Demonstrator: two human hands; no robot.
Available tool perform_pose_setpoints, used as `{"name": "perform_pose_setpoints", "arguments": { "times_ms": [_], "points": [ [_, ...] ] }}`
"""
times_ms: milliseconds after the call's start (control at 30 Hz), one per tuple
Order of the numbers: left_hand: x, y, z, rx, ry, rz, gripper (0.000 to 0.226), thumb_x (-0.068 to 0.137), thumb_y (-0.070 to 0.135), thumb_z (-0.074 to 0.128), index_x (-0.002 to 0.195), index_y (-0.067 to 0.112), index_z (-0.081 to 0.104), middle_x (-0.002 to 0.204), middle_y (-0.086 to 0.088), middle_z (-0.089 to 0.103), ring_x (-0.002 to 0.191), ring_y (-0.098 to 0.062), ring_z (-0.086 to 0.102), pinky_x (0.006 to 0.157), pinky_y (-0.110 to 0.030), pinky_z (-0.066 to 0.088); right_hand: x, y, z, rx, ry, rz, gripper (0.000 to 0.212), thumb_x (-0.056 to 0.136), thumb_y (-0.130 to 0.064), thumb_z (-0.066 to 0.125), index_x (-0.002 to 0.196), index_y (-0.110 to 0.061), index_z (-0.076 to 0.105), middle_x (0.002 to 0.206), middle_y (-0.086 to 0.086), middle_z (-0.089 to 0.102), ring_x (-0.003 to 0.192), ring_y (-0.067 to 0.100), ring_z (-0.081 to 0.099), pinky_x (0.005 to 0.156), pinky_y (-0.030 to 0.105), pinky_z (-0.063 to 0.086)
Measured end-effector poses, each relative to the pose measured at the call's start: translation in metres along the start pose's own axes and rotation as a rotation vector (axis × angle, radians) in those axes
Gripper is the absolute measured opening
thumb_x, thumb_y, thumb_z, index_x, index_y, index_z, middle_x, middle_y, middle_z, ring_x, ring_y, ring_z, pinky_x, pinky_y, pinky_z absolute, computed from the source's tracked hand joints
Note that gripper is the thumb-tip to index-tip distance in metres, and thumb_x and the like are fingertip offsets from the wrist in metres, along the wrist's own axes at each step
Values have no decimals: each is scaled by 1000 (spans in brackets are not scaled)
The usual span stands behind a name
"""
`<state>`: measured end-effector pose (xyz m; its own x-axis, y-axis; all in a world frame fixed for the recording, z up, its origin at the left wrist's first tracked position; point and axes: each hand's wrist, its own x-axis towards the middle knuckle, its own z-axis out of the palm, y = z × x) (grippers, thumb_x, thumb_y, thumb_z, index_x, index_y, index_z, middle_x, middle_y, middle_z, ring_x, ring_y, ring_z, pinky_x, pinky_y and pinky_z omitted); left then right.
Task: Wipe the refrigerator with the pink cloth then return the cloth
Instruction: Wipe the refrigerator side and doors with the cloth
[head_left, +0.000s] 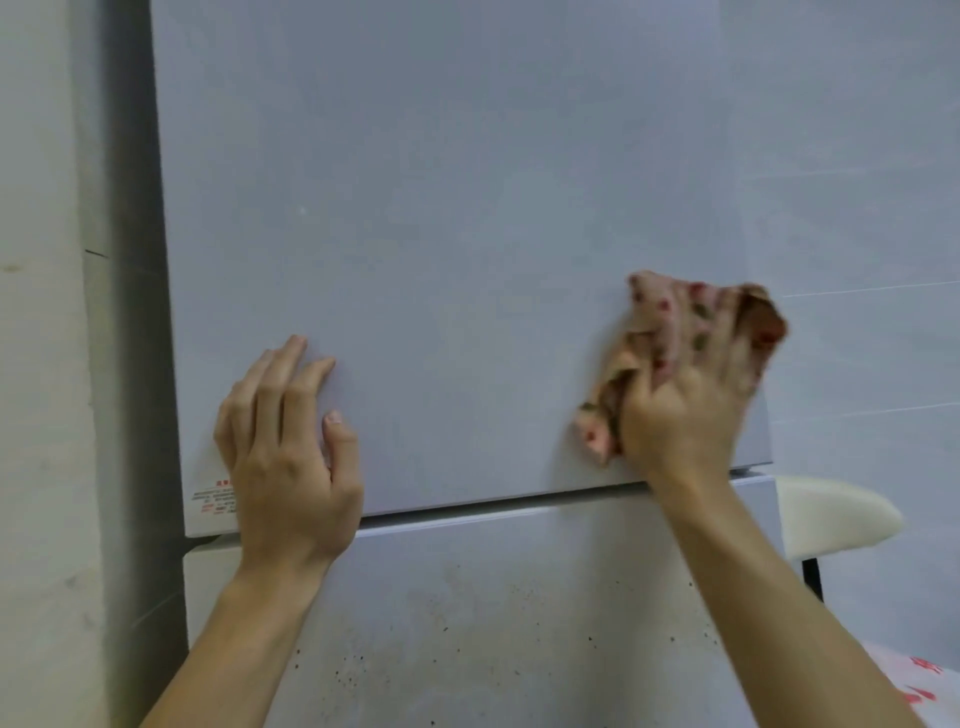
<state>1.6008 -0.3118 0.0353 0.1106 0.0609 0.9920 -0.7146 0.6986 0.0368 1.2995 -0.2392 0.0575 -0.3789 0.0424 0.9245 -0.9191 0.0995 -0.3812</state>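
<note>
Pale grey-white metal fills most of the view: the refrigerator (441, 234) stands with two doors showing, an upper door whose bottom edge runs slightly slanted across the frame and a lower door (493, 623) beneath it, with a narrow dark gap between the two. One pink cloth (660, 338), patterned with small red and green flowers, is bunched against the upper door near its right edge and just above its lower edge. The right hand (691, 400) presses it flat to the door, fingers spread over the fabric and its grip clamped on the cloth, with folds sticking out above the fingertips and below the thumb side. The left hand (291, 452) rests on the same door near its lower left corner, fingers apart and holding nothing, partly covering a small label of red and grey print (215, 499) whose text is too small to read. Both forearms reach up from the bottom of the frame. Dark specks dot the lower door. Wide bare door surface lies between the two hands and above them. Left of the refrigerator a shadowed gap meets a cream wall (36, 364). Right of it, a cream rounded seat on a dark leg (831, 514) sits just beside the door edge.
</note>
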Motion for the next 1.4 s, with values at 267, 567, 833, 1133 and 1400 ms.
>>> {"name": "perform_pose_setpoints", "arguments": {
  "times_ms": [267,567,833,1133,1400],
  "points": [
    [-6,-9,-4,46,-19,-30,58,97,15,46,155,11,45,167,-7,36,156,-27,28,128,-49,20,-11,-72,13,77,64,85,71,106,-60,19,165,-22,25,172,25,13,159,48,9,127,65,6],
    [-5,-13,-6,78,-52,-17,65,92,19,44,156,7,42,166,-11,36,156,-29,26,128,-55,19,-50,-172,27,172,-23,-530,56,108,-57,37,161,-39,37,173,11,21,162,32,12,131,52,11],
    [16,-5,-2,63,-52,12,56,98,35,41,148,13,53,165,-10,38,155,-30,28,128,-52,18,21,-36,20,82,108,-280,51,105,-32,40,155,-28,48,165,16,39,155,45,29,122,68,22],
    [14,-7,1,60,-44,-3,57,96,33,44,148,12,50,165,-9,38,155,-29,29,128,-51,18,30,-67,10,119,57,94,73,98,-56,25,165,-28,26,172,24,8,159,48,7,129,57,1],
    [14,-22,-12,23,26,-20,65,83,6,40,148,2,49,161,-14,44,153,-33,34,128,-44,21,-38,-189,30,237,-4,-507,62,100,-48,51,159,-29,44,170,21,25,159,42,16,130,55,11]
  ]
}}
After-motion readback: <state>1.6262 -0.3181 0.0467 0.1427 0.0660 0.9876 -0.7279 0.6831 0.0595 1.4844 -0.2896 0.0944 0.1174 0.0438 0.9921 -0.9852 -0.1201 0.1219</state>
